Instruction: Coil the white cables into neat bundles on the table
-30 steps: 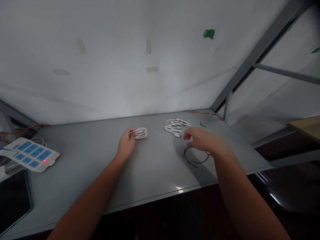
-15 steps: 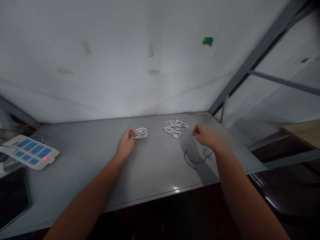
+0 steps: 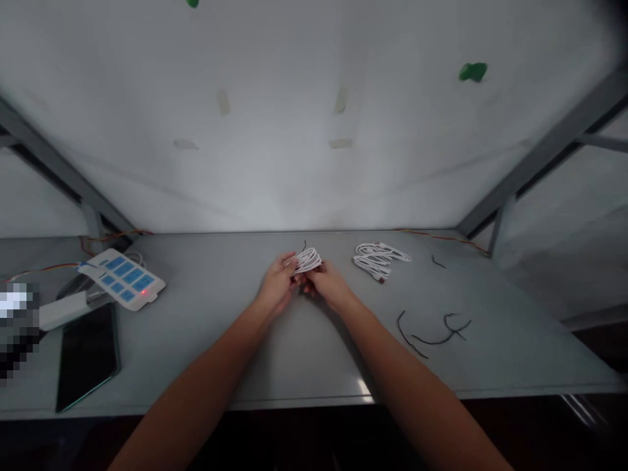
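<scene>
A coiled white cable point(image 3: 307, 260) is held just above the grey table point(image 3: 206, 340) near its middle. My left hand point(image 3: 275, 286) grips the coil from the left and my right hand point(image 3: 328, 284) grips it from the right, fingertips meeting under it. A thin black tie sticks up from the top of the coil. To the right, more coiled white cables point(image 3: 379, 257) lie in a small heap on the table.
Thin black wire ties point(image 3: 434, 330) lie at the right front, another short one point(image 3: 437, 263) further back. A white power strip with blue sockets point(image 3: 122, 279) and a dark phone point(image 3: 87, 354) sit at the left. Metal frame posts stand at both back corners.
My right hand has come left from beside the heap of cables and joined my left hand on the coil. The view has swung left, showing the phone and left frame post.
</scene>
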Action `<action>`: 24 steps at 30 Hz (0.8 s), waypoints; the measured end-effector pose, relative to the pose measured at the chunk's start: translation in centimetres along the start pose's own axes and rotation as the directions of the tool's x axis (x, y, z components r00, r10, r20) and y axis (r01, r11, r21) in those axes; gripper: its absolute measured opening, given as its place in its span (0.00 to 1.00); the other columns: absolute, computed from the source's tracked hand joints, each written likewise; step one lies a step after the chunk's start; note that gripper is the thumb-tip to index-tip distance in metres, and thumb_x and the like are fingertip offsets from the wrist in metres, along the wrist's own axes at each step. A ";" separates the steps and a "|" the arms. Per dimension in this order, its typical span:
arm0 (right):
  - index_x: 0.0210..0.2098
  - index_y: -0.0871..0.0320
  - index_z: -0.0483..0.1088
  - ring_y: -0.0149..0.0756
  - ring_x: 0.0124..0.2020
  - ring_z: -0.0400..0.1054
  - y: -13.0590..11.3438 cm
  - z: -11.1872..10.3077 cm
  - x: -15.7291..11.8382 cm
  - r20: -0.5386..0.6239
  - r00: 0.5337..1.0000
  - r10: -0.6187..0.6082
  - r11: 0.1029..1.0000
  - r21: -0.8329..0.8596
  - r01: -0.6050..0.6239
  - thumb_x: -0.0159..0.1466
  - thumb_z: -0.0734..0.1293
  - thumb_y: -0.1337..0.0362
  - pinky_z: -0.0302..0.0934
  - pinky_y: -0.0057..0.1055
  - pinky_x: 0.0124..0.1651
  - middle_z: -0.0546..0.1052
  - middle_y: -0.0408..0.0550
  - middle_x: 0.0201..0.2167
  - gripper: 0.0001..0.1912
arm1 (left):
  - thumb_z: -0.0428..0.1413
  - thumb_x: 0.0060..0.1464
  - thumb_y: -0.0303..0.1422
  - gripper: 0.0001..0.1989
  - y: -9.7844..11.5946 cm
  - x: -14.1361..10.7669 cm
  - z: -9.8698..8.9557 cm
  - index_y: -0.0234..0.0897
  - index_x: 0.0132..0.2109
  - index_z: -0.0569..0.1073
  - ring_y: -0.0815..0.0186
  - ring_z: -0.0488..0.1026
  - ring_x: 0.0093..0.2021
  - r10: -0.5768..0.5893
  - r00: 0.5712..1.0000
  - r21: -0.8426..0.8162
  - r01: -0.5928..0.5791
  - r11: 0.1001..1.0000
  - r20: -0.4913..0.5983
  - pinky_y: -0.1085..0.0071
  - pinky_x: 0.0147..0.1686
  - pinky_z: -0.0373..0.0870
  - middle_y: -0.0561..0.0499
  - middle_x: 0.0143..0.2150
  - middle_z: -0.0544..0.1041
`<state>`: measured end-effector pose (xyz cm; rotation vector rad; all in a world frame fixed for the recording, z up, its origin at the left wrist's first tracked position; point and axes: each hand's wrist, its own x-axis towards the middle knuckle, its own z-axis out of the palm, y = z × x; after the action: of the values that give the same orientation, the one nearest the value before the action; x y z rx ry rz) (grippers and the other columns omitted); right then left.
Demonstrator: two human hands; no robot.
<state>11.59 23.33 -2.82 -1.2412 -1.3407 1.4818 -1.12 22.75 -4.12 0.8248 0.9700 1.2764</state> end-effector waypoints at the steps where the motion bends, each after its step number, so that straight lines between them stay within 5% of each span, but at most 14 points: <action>1: 0.28 0.58 0.72 0.26 0.16 0.62 0.1 0.0 0.0 -0.013 1.000 -0.010 1.000 -0.015 0.009 0.60 0.65 0.65 0.50 0.22 0.17 0.74 0.42 0.20 0.06 | 0.65 0.54 0.45 0.23 0.0 0.2 -0.1 0.35 0.50 0.71 0.74 0.60 0.23 0.001 1.000 0.026 -0.001 1.000 0.000 0.76 0.21 0.52 0.55 0.30 0.71; 7: 0.29 0.58 0.73 0.28 0.19 0.62 0.1 -0.5 -0.3 -0.061 0.990 -0.129 0.960 -0.257 0.109 0.61 0.65 0.67 0.53 0.25 0.23 0.73 0.41 0.20 0.06 | 0.63 0.54 0.47 0.19 0.2 0.6 -0.7 0.34 0.41 0.78 0.74 0.57 0.23 0.035 0.999 0.144 -0.039 0.989 0.032 0.76 0.21 0.49 0.53 0.28 0.70; 13: 0.30 0.60 0.76 0.35 0.30 0.69 0.1 -0.7 -0.4 -0.129 0.959 -0.253 0.863 -0.478 0.164 0.61 0.68 0.67 0.56 0.27 0.31 0.80 0.48 0.28 0.05 | 0.68 0.45 0.49 0.22 0.4 0.6 -0.9 0.34 0.32 0.75 0.74 0.56 0.23 -0.068 0.987 0.158 0.044 0.986 0.146 0.77 0.19 0.47 0.52 0.26 0.68; 17: 0.33 0.60 0.78 0.35 0.31 0.71 0.2 -0.7 -0.3 -0.146 0.945 -0.294 0.819 -0.547 0.170 0.62 0.68 0.66 0.56 0.27 0.33 0.81 0.48 0.30 0.06 | 0.64 0.51 0.50 0.21 0.1 1.1 -1.4 0.35 0.34 0.74 0.74 0.58 0.22 -0.001 0.996 0.231 -0.018 0.973 0.085 0.77 0.20 0.50 0.55 0.25 0.66; 20: 0.33 0.59 0.80 0.36 0.29 0.71 0.3 -0.6 -0.5 -0.124 0.956 -0.268 0.820 -0.550 0.158 0.63 0.66 0.67 0.58 0.27 0.34 0.80 0.46 0.27 0.09 | 0.56 0.61 0.46 0.16 0.1 1.5 -2.0 0.37 0.38 0.74 0.70 0.62 0.22 0.144 0.987 0.461 -0.095 0.882 -0.072 0.75 0.23 0.56 0.56 0.23 0.66; 24: 0.30 0.57 0.79 0.36 0.26 0.72 0.4 -0.2 -1.2 -0.038 0.973 -0.229 0.830 -0.529 0.175 0.65 0.66 0.67 0.60 0.28 0.33 0.79 0.46 0.24 0.11 | 0.52 0.65 0.37 0.10 0.8 1.7 -2.8 0.37 0.39 0.75 0.64 0.71 0.30 0.374 0.916 0.762 -0.138 0.633 -0.144 0.71 0.32 0.64 0.50 0.31 0.76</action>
<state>12.05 22.19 -3.07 -1.4259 -1.8179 0.9129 -3.93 24.51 -4.66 1.4849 1.7253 1.2574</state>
